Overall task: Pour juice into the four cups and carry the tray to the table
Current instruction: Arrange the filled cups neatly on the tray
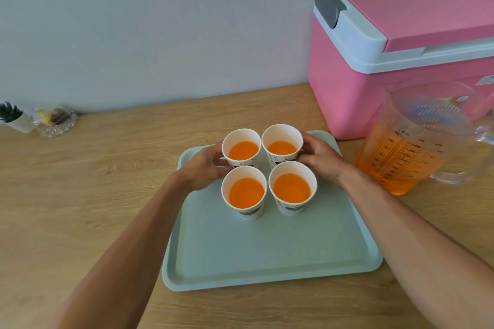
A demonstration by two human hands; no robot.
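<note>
The left hand (205, 168) has its fingers (215, 153) curled round the side of the far left cup (241, 135), grasping it just below the rim, and the right hand (323, 160) holds the far right cup (282, 132) the same way, its fingers bent against the cup's outer wall; both thumbs are mostly hidden behind the cups. All four paper cups stand upright in a tight square on the far half of a pale green tray (267, 248), with the near left cup (244, 171) and near right cup (292, 167) close in front of the two being held. Each cup is white with a dark print and holds orange juice (292, 189) well below the rim. The tray lies flat on the wooden tabletop (80, 181). Just to its right a clear measuring jug (409, 147), part full of juice, stands in front of a pink cooler box (374, 61). By the wall at far left sit a small potted plant (13, 117) and a glass dish (54, 121)
</note>
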